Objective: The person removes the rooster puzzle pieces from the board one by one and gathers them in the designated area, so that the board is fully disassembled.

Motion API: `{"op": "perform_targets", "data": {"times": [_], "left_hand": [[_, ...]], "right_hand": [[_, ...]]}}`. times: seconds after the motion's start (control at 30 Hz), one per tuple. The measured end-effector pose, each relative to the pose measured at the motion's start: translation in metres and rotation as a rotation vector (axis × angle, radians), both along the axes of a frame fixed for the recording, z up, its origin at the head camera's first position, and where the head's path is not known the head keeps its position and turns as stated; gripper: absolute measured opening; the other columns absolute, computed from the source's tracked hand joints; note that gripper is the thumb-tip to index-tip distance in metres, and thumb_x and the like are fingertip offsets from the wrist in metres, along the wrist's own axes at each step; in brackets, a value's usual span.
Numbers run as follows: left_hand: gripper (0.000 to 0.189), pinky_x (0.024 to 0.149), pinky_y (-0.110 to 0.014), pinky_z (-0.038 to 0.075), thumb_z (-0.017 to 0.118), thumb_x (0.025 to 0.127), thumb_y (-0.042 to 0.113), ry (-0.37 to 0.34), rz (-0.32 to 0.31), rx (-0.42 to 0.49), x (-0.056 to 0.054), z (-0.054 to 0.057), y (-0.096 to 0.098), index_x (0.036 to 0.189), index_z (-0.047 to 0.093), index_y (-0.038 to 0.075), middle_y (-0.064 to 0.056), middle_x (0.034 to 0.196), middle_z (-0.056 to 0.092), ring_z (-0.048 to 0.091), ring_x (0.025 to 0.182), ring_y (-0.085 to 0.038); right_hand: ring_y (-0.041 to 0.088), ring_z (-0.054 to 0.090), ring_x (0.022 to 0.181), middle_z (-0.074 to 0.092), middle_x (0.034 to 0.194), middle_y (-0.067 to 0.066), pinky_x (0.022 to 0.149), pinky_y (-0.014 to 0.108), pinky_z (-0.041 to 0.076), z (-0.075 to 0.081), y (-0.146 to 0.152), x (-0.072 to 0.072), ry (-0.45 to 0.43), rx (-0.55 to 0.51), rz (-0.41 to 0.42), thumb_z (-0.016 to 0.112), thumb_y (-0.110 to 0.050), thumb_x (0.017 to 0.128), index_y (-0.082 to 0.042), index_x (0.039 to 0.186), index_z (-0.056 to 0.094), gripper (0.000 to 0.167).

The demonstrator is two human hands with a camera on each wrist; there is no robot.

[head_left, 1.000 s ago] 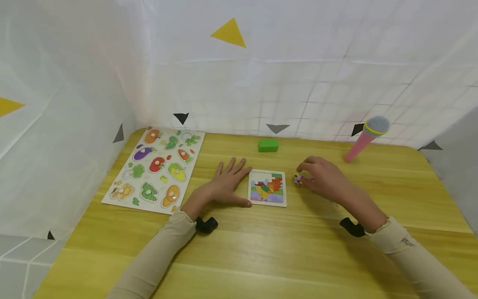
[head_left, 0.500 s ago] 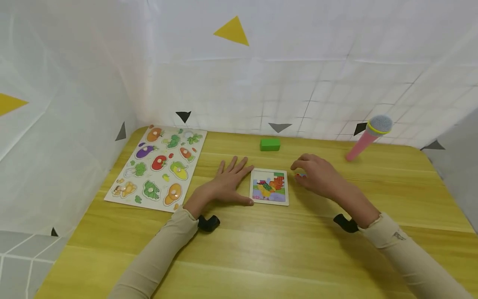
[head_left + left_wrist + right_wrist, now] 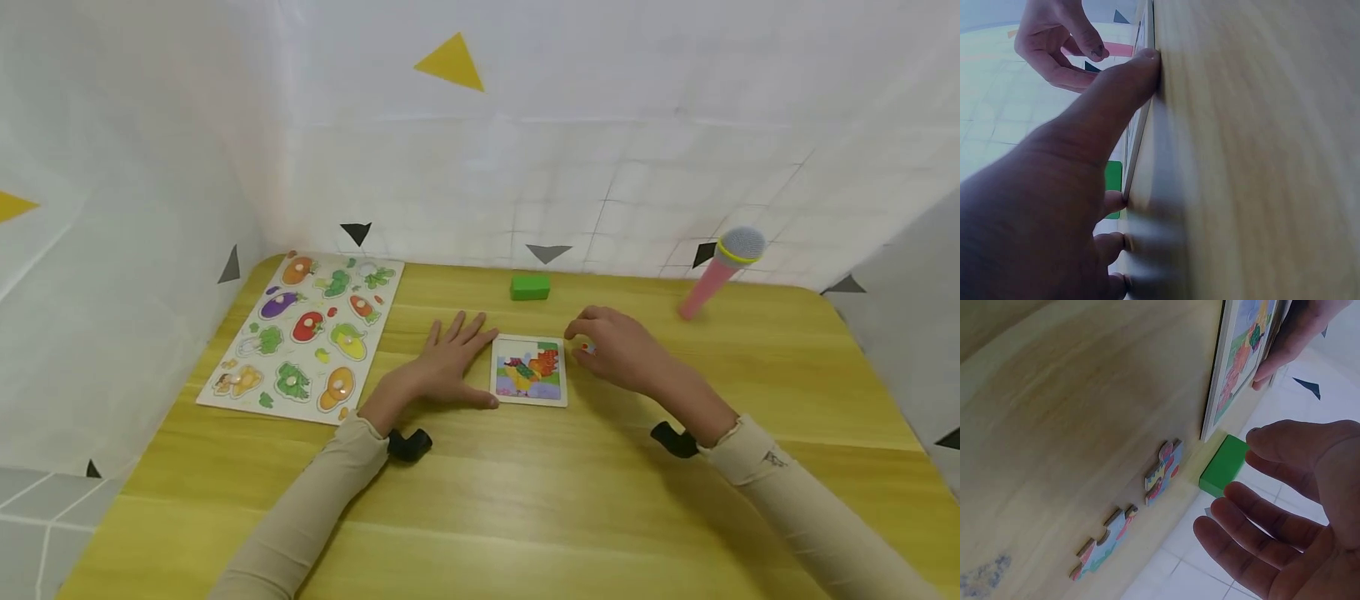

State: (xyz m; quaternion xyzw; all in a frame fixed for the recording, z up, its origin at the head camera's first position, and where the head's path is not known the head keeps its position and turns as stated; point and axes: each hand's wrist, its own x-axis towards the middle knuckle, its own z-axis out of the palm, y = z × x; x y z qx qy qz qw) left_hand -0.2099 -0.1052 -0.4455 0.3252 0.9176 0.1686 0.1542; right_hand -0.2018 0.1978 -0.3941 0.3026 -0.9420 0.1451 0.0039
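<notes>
My left hand (image 3: 442,371) rests with fingers spread, index fingertip and thumb at the left edge of a small framed jigsaw puzzle (image 3: 528,402). A rooster picture partly fills the frame, with a pale gap at its upper left. Just right of the frame my right hand (image 3: 622,348) hovers over the table, fingers loosely bent and thumb apart from them. The right wrist view shows no piece between its fingers. Beneath it lie two jigsaw pieces, one blue and red piece (image 3: 1164,473) nearer the frame and another piece (image 3: 1104,544) farther off; the hand mostly hides them in the head view.
A vegetable knob puzzle board (image 3: 375,312) lies at the left. Behind the jigsaw sits a green block (image 3: 529,287). A pink toy microphone (image 3: 708,287) stands at the back right, near the white sheeting (image 3: 420,183) behind the wooden table (image 3: 480,517).
My right hand has shifted left, closer to the frame, and now covers more of the loose pieces. The left hand stays at the frame. The head view has shifted slightly.
</notes>
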Motion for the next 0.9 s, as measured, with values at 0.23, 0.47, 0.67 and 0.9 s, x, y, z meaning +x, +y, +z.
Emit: {"op": "perform_targets", "data": {"times": [0.23, 0.47, 0.67, 0.9], "left_hand": [[0.111, 0.114, -0.061, -0.011, 0.066, 0.080, 0.073, 0.008, 0.000, 0.005, 0.001, -0.002, -0.004, 0.163, 0.014, 0.020, -0.008, 0.168, -0.003, -0.012, 0.151, -0.034], [0.111, 0.114, -0.061, -0.011, 0.067, 0.080, 0.073, 0.010, -0.004, 0.017, 0.000, 0.001, -0.002, 0.163, 0.014, 0.020, -0.008, 0.168, -0.004, -0.012, 0.151, -0.034], [0.111, 0.114, -0.062, -0.010, 0.067, 0.080, 0.073, 0.011, -0.002, 0.007, 0.000, 0.002, -0.001, 0.163, 0.015, 0.020, -0.008, 0.168, -0.004, -0.012, 0.151, -0.034], [0.111, 0.114, -0.062, -0.010, 0.067, 0.080, 0.072, 0.009, -0.002, 0.005, 0.001, 0.002, -0.001, 0.163, 0.015, 0.020, -0.008, 0.168, -0.003, -0.012, 0.151, -0.035]], "right_hand": [[0.031, 0.064, 0.099, 0.066, 0.107, 0.012, 0.081, 0.048, 0.055, -0.004, -0.006, -0.002, -0.007, -0.007, 0.011, 0.079, -0.009, 0.085, -0.005, 0.106, 0.076, 0.021], [0.030, 0.063, 0.099, 0.066, 0.107, 0.010, 0.081, 0.047, 0.055, -0.006, -0.012, -0.003, -0.015, -0.013, 0.015, 0.078, -0.007, 0.085, -0.005, 0.105, 0.076, 0.020], [0.029, 0.062, 0.098, 0.066, 0.107, 0.010, 0.083, 0.047, 0.054, -0.008, -0.021, -0.004, -0.043, -0.004, 0.003, 0.078, -0.009, 0.085, -0.007, 0.104, 0.078, 0.019], [0.027, 0.062, 0.098, 0.066, 0.107, 0.007, 0.084, 0.045, 0.054, -0.012, -0.029, -0.006, -0.056, 0.018, -0.003, 0.080, -0.011, 0.084, -0.010, 0.104, 0.078, 0.020]]}}
